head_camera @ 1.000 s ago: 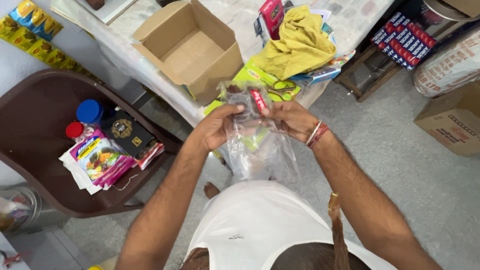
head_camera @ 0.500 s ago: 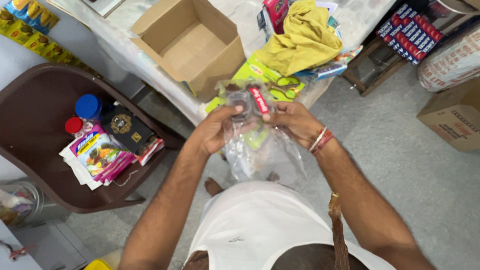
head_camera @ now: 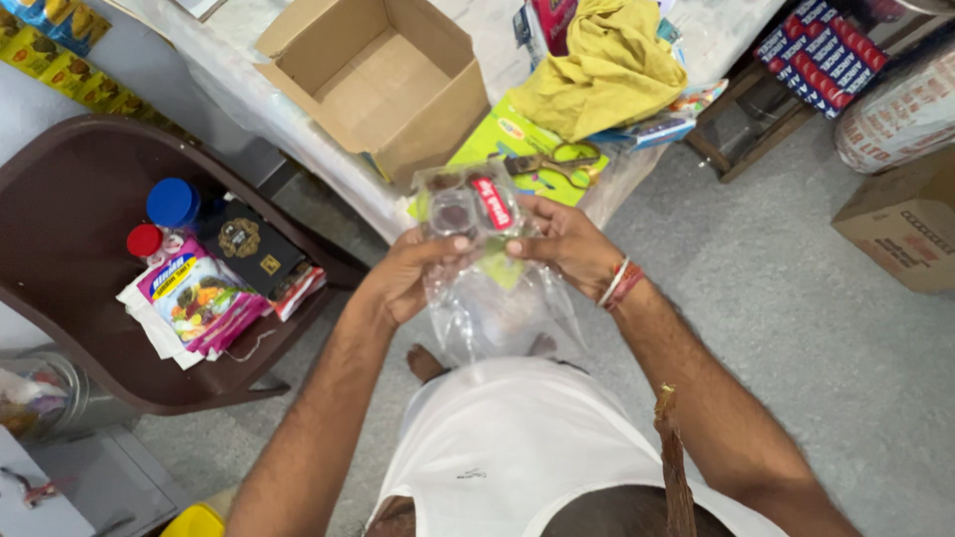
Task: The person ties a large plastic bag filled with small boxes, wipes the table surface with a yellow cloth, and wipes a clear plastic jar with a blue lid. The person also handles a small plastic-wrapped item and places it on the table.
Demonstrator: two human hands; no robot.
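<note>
Both my hands hold a clear plastic bag (head_camera: pixel 497 308) in front of my chest. My left hand (head_camera: pixel 413 268) pinches its upper left edge. My right hand (head_camera: pixel 562 244) grips the upper right edge. At the bag's top sit small round items and a red-labelled packet (head_camera: pixel 489 202). The rest of the bag hangs down loose and see-through over my white shirt.
An open cardboard box (head_camera: pixel 383 85) stands on a cloth-covered table (head_camera: pixel 239 94), with a yellow cloth (head_camera: pixel 607 70), scissors (head_camera: pixel 557 159) and green packaging. A brown chair (head_camera: pixel 70 229) at left holds jars and packets. Cartons (head_camera: pixel 900 219) sit on the grey floor at right.
My hands have lifted the bag's top slightly and spread it wider; the red-labelled packet now sits higher between my fingers.
</note>
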